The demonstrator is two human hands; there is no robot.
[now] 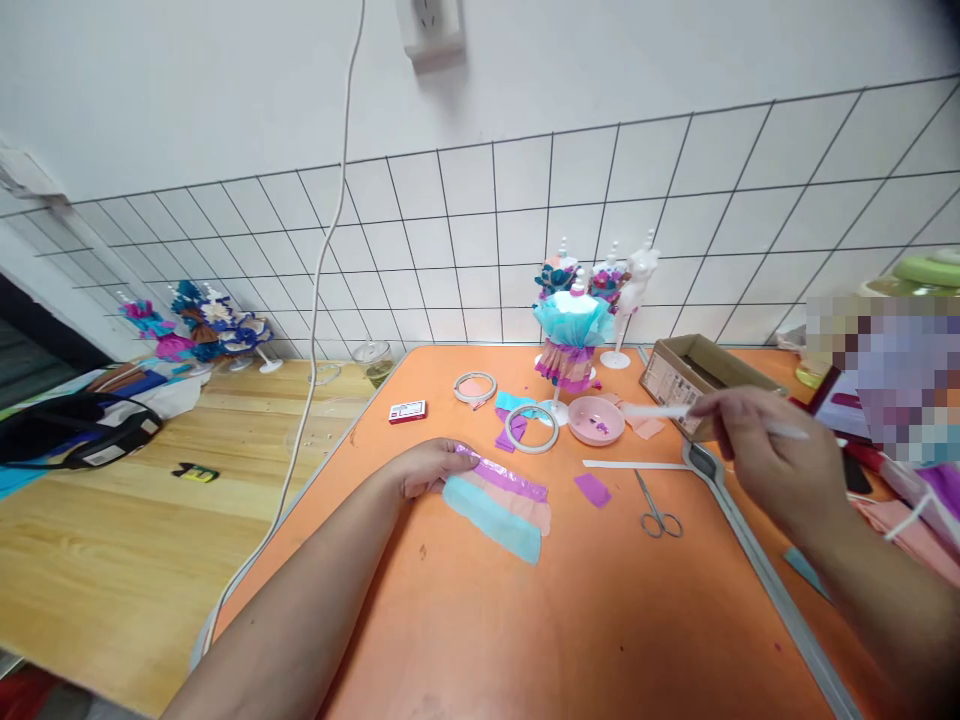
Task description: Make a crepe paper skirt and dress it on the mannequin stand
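Observation:
My left hand (433, 468) pinches the left end of layered crepe paper strips (499, 505) lying on the orange table. The strips are purple, peach and light blue, and the purple top band looks glossy. Raised at the right, my right hand (772, 455) is closed on a thin white strip (652, 411), blurred, whose other end shows past the fingers. Between the hands are a second white strip (634, 465), a purple paper scrap (593, 490) and small scissors (657, 515). Two tape rolls (532, 450) and a pink bowl (596, 442) with purple bits lie further back.
Mini dress forms (574, 350) in paper dresses stand at the back, beside an open cardboard box (667, 372). A small red-and-white box (408, 411) sits at the left. A white cable (318, 270) hangs along the left edge. A grey table seam (757, 560) runs at the right.

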